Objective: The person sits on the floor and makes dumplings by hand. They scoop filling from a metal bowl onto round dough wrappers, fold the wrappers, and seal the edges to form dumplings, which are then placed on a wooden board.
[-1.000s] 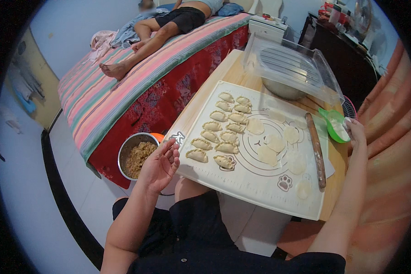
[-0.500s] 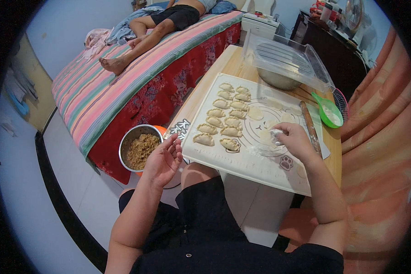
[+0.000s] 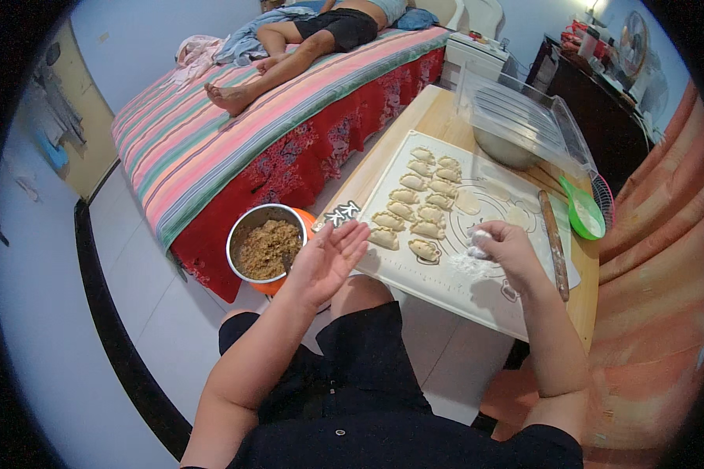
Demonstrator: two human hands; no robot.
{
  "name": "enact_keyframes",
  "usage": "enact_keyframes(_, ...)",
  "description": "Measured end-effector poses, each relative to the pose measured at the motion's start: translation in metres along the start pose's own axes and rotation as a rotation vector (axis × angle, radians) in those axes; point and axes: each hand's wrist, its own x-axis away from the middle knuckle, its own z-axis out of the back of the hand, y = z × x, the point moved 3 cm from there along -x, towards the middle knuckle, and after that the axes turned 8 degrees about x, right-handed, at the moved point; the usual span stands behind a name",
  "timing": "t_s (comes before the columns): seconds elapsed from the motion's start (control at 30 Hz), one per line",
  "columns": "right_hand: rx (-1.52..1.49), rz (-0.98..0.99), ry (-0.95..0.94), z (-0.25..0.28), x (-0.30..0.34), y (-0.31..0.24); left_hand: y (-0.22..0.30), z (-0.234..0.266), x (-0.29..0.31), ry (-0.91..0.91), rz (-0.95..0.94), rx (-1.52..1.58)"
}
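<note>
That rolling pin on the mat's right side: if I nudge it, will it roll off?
The rolling pin is a plain round wooden stick, so it would likely roll if pushed sideways. It lies near the table edge, which raises the risk. The mat looks floury and could slow it slightly.

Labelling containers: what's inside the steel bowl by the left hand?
The steel bowl holds brown minced filling, heaped nearly to the rim. A utensil handle seems to stick out at its right edge. The bowl's bottom is covered by the filling; the left hand hovers beside it, open.
</note>
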Motion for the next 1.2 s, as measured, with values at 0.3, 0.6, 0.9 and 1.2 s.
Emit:
enact_keyframes(0.3, -0.040, 0.071, -0.096, -0.041, -0.025, -0.027, 0.002, -0.026, -0.031, -0.044, -0.133, -0.347)
enact_keyframes(0.6, 0.172, 0.305, -0.211, -0.100, -0.061, -0.050, -0.028, -0.012, -0.063, -0.046, 0.092, -0.031)
enact_keyframes(0.9, -0.476, -0.028, -0.207, -0.068, -0.072, -0.040, 0.000, -0.004, -0.105, -0.067, 0.147, -0.105)
enact_keyframes(1.2, -0.198, -0.056, -0.014, -0.010, -0.027, 0.007, 0.024, -0.079, -0.147, -0.042, -0.387, -1.408)
